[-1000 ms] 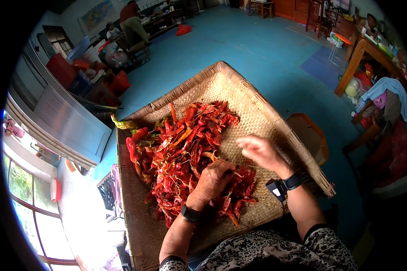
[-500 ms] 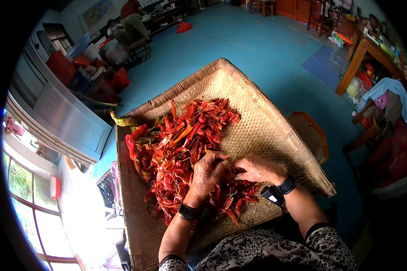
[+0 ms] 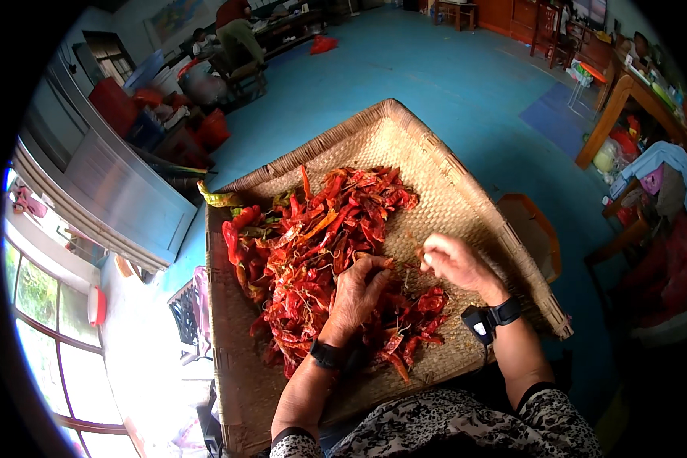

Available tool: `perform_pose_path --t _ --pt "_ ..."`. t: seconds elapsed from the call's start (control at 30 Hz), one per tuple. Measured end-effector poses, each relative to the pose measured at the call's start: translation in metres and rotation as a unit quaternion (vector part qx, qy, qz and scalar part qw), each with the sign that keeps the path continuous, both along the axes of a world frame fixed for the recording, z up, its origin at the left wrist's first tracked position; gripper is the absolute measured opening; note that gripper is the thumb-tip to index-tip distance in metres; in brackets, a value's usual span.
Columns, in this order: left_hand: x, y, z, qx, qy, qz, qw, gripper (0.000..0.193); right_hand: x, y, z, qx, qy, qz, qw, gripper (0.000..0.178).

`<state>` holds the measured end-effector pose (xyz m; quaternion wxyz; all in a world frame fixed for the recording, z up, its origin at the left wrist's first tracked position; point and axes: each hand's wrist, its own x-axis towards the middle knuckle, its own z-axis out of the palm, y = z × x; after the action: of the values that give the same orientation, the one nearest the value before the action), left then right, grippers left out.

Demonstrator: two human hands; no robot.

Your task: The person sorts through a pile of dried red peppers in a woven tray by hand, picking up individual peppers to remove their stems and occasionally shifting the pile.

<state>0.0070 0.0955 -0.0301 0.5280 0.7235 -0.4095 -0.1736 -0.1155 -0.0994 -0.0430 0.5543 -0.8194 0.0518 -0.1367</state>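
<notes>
A heap of dried red chili peppers (image 3: 305, 259) lies across the left and middle of a woven basket tray (image 3: 443, 191). My left hand (image 3: 359, 294) rests over the heap's right side, fingers closed on a dried chili pepper (image 3: 388, 263) whose reddish end shows at the fingertips. To its right, my right hand (image 3: 459, 263) is raised over the bare weave, thumb and fingers pinched together. A small brownish bit shows at those fingertips, too small to name. Below the hands is a smaller cluster of chilies (image 3: 420, 317). One yellow-green pepper (image 3: 220, 198) leans at the tray's left rim.
An orange-rimmed octagonal container (image 3: 530, 233) stands on the blue floor (image 3: 404, 61) right of the tray. Clothes (image 3: 660, 175) hang over a chair further right. A dark crate (image 3: 185, 313) sits to the left, by a bright doorway. Another person (image 3: 240, 38) bends at the far left.
My right hand has drawn away from the left, to the right and slightly up, its fingers still pinched. My left hand stays over the heap. The whole view has shifted slightly.
</notes>
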Motion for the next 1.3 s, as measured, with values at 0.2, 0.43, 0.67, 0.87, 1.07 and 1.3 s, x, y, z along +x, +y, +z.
perform_pose_path --t 0.2,0.43,0.67,0.87,1.07,1.3 --pt "0.006 0.000 -0.006 -0.015 -0.062 -0.011 0.998 0.013 -0.012 -0.021 0.025 0.427 -0.175 -0.159 0.873 0.021" --pt "0.017 -0.003 -0.012 0.013 0.023 0.015 1.000 0.010 -0.010 -0.064 0.015 0.601 -0.399 -0.040 0.692 0.041" --pt "0.008 -0.004 -0.009 -0.034 0.063 -0.014 0.997 0.014 0.011 -0.005 0.008 0.384 -0.235 -0.025 0.892 0.022" --pt "-0.005 -0.005 0.006 -0.046 0.181 -0.015 0.982 0.010 0.009 0.028 -0.001 -0.015 -0.070 -0.018 0.997 0.039" --pt "-0.010 -0.005 0.002 -0.065 0.199 -0.043 0.977 0.010 0.016 0.035 -0.018 -0.069 -0.042 0.031 0.996 0.033" --pt "0.000 -0.006 -0.005 0.059 -0.066 -0.002 0.996 0.017 -0.004 -0.009 0.015 0.249 -0.134 -0.102 0.954 0.030"
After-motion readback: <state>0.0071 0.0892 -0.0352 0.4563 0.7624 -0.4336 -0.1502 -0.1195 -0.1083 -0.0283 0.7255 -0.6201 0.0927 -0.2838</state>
